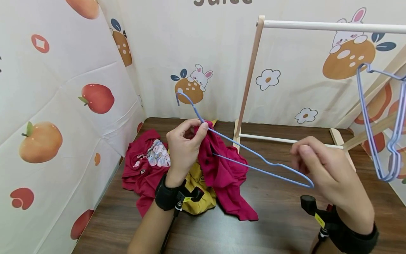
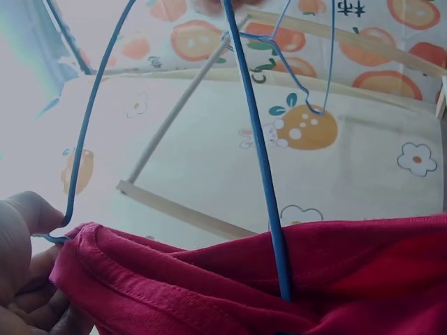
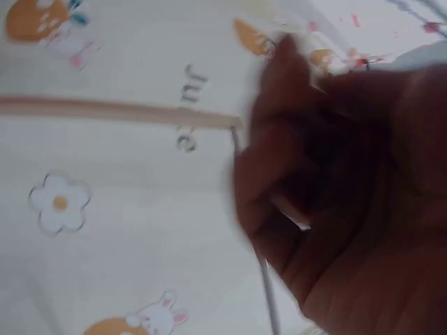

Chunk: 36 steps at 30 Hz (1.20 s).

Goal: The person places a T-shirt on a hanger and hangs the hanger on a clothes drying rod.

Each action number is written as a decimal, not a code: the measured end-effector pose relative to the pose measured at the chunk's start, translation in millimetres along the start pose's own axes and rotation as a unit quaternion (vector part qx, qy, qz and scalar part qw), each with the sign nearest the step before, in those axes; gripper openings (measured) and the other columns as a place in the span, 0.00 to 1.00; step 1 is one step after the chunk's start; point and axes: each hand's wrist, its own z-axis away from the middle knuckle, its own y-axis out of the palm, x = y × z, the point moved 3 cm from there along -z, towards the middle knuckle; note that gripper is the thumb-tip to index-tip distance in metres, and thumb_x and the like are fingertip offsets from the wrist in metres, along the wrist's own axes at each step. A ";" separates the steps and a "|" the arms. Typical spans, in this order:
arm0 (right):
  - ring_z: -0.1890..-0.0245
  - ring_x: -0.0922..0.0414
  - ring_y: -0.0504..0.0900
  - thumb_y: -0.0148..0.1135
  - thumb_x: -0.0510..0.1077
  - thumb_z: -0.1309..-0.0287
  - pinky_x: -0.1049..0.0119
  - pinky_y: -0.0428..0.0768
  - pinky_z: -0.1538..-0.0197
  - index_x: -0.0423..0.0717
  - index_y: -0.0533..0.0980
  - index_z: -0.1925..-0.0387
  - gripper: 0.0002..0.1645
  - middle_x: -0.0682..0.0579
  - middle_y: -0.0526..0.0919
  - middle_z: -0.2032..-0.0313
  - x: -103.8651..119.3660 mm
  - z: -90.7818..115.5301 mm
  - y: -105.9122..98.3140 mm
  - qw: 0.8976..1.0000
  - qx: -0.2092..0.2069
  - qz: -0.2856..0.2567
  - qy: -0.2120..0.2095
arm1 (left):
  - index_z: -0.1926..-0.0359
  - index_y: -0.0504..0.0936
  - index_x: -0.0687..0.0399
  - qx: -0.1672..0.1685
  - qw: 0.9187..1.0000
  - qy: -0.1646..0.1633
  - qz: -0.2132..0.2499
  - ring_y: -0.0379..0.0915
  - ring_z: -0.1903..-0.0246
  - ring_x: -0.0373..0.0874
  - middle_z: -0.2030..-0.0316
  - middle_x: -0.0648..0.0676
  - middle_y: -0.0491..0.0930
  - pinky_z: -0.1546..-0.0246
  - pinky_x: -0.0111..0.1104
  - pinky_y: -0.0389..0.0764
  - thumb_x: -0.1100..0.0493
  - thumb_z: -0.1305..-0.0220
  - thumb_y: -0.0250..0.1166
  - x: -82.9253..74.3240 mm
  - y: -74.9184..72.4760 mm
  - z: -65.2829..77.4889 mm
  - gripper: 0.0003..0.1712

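Observation:
My left hand point(image 1: 185, 148) pinches a blue clothes hanger point(image 1: 253, 151) just below its hook, together with the collar edge of a magenta shirt point(image 1: 222, 169). One end of the hanger runs inside the shirt's neck opening point(image 2: 279, 279); the other end sticks out bare to the right. Beside that bare end is my right hand point(image 1: 331, 176), its fingers loosely curled and blurred. Nothing shows between those fingers point(image 3: 272, 167) in the right wrist view. Under the shirt lie a yellow garment point(image 1: 198, 190) and magenta cloth with a printed picture point(image 1: 158, 153).
A rack with a white top bar point(image 1: 317, 25) and wooden posts point(image 1: 250, 70) stands at the back right of the brown table point(image 1: 269, 225). Several blue hangers point(image 1: 394, 148) hang at its right side. Printed cloth walls point(image 1: 158, 42) close off the back and left.

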 end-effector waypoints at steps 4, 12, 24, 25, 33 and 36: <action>0.77 0.74 0.66 0.58 0.35 0.29 0.78 0.65 0.70 0.56 0.77 0.59 0.10 0.70 0.70 0.76 -15.0 -5.6 9.8 0.980 0.082 0.175 0.041 | 0.61 0.88 0.62 -0.014 1.000 -0.009 0.010 0.73 0.78 0.41 0.73 0.59 0.85 0.77 0.25 0.72 0.57 0.33 0.70 0.0 -2.2 0.4 0.10; 0.77 0.73 0.66 0.63 0.37 0.33 0.74 0.67 0.73 0.62 0.76 0.59 0.13 0.71 0.66 0.77 -24.1 -10.2 45.1 0.972 0.198 0.116 0.047 | 0.61 0.87 0.65 -0.036 0.999 -0.022 0.034 0.75 0.77 0.37 0.70 0.60 0.86 0.77 0.23 0.73 0.58 0.33 0.69 -3.8 -2.2 3.3 0.11; 0.81 0.73 0.61 0.63 0.46 0.30 0.76 0.69 0.74 0.54 0.72 0.32 0.26 0.68 0.64 0.78 -13.4 -10.6 118.5 0.946 0.319 0.058 0.022 | 0.58 0.87 0.67 -0.043 0.998 -0.024 0.044 0.78 0.74 0.33 0.65 0.63 0.88 0.76 0.22 0.73 0.61 0.33 0.68 -8.1 -2.1 2.3 0.11; 0.82 0.73 0.61 0.63 0.46 0.30 0.76 0.69 0.75 0.54 0.71 0.30 0.29 0.67 0.65 0.78 -14.4 -10.3 123.9 0.941 0.334 0.055 0.028 | 0.58 0.87 0.67 -0.042 0.998 -0.024 0.043 0.78 0.75 0.33 0.65 0.63 0.88 0.77 0.22 0.71 0.61 0.33 0.68 -7.9 -2.5 2.3 0.11; 0.79 0.70 0.70 0.63 0.48 0.30 0.72 0.74 0.69 0.48 0.77 0.38 0.22 0.65 0.73 0.78 -25.4 -6.5 146.2 0.889 0.438 0.061 0.116 | 0.59 0.87 0.66 -0.043 0.998 -0.020 0.050 0.73 0.78 0.34 0.67 0.62 0.87 0.79 0.23 0.68 0.60 0.32 0.68 -8.7 -4.1 1.3 0.10; 0.73 0.70 0.74 0.63 0.48 0.30 0.71 0.77 0.64 0.49 0.78 0.41 0.19 0.63 0.82 0.68 -24.3 -6.9 147.0 0.896 0.427 0.065 0.106 | 0.59 0.87 0.66 -0.041 0.997 -0.020 0.054 0.73 0.78 0.34 0.67 0.61 0.86 0.80 0.23 0.69 0.60 0.32 0.68 -9.1 -3.3 1.7 0.10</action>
